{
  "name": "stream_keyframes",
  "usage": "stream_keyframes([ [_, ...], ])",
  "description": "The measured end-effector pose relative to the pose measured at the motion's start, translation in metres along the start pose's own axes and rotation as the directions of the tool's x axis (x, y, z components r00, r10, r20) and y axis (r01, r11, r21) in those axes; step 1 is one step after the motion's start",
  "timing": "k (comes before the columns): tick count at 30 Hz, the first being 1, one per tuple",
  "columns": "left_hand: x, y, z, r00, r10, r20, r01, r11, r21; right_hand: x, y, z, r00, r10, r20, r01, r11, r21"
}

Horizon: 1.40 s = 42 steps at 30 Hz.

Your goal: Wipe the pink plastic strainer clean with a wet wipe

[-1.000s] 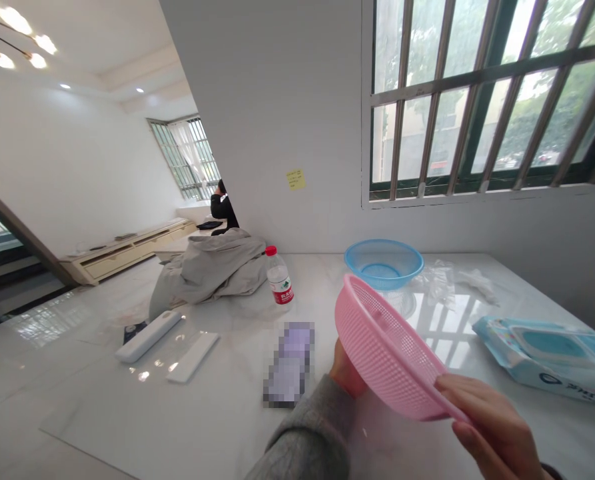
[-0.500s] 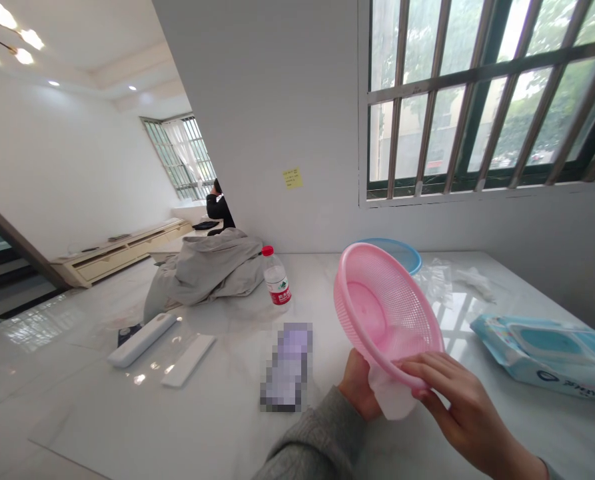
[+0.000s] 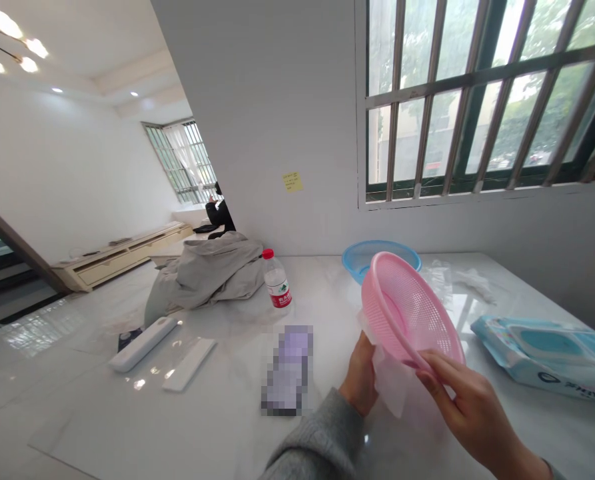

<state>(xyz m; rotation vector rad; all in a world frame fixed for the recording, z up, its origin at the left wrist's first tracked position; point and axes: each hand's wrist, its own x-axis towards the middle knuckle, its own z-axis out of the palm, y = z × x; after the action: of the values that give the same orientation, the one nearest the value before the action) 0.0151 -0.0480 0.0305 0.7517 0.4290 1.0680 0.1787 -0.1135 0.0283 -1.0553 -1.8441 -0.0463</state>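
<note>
A pink mesh basket (image 3: 410, 310) is held tilted on edge above the white table (image 3: 217, 413). My right hand (image 3: 470, 417) pinches its near rim between thumb and fingers. My left hand (image 3: 360, 373), in a grey sleeve, presses a white wet wipe (image 3: 390, 383) against the basket's underside; its fingers are mostly hidden behind the basket and wipe. A blue basin (image 3: 362, 257) stands just behind the pink basket.
A blue pack of wet wipes (image 3: 547, 357) lies at the right. A water bottle (image 3: 277, 283), a grey jacket (image 3: 207, 273), two white bars (image 3: 142, 343) and a blurred flat object (image 3: 287, 370) lie to the left. Crumpled clear plastic (image 3: 452, 280) sits at the back. A person sits far behind.
The basket has turned from open side up to tilted on edge, and shifted slightly right. The wipe, hidden a second ago, now shows under the basket in my left hand.
</note>
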Motion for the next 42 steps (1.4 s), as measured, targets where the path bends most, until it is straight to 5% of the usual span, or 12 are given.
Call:
stream_keyframes([
  [3,-0.003,-0.002,0.0,0.992,0.128,0.017,-0.129,0.984,0.121,0.0,-0.001,0.001,0.998,0.058,0.009,-0.059,0.995,0.079],
  [11,-0.004,0.002,0.0,0.981,0.152,0.121,-0.179,0.95,0.256,0.001,-0.006,0.001,0.995,0.102,0.007,-0.102,0.985,0.142],
  [18,-0.004,-0.005,-0.007,0.938,0.246,0.245,-0.34,0.791,0.508,-0.007,-0.005,0.003,0.986,0.168,-0.003,-0.168,0.983,0.07],
  [25,-0.005,-0.009,-0.01,0.905,0.303,0.299,-0.424,0.705,0.569,-0.013,-0.006,0.011,0.981,0.191,-0.019,-0.19,0.981,0.028],
  [42,-0.009,0.002,-0.008,0.928,0.24,0.285,-0.366,0.731,0.576,-0.002,-0.018,-0.002,0.961,0.241,-0.136,-0.236,0.97,0.054],
])
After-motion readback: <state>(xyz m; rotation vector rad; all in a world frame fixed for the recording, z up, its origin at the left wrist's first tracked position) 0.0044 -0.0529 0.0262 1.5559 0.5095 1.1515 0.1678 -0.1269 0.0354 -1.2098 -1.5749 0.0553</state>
